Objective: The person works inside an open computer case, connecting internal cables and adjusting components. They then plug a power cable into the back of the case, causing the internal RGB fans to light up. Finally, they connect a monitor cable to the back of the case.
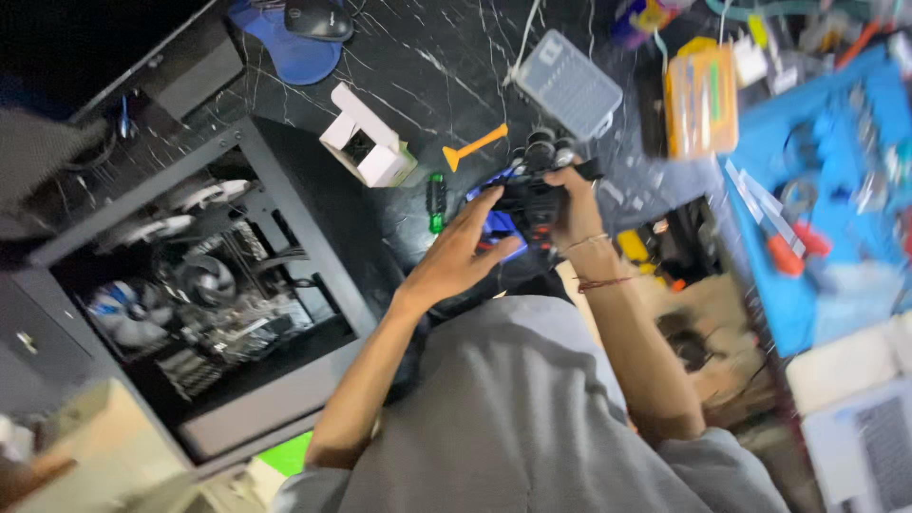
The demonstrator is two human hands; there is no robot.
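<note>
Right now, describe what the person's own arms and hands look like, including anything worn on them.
Both forearms are bare, with no gloves on the left hand or the right hand. The right wrist carries two thin cord bracelets: a pale one nearer the hand and a dark reddish one with loose ends further up. Short grey sleeves of a grey shirt cover the upper arms. No watch or rings show.

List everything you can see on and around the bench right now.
Black and blue game controller: one, held in both hands.
Open black computer case: one, left, fans showing.
Orange plastic pry tool: one, on dark marble-pattern desk.
Clear plastic parts box: one, top centre.
White cardboard box: one, open, beside the case.
Black mouse: one, on blue wrist pad.
Blue work mat: one, right.
Left hand: on controller.
Right hand: on controller.
</note>
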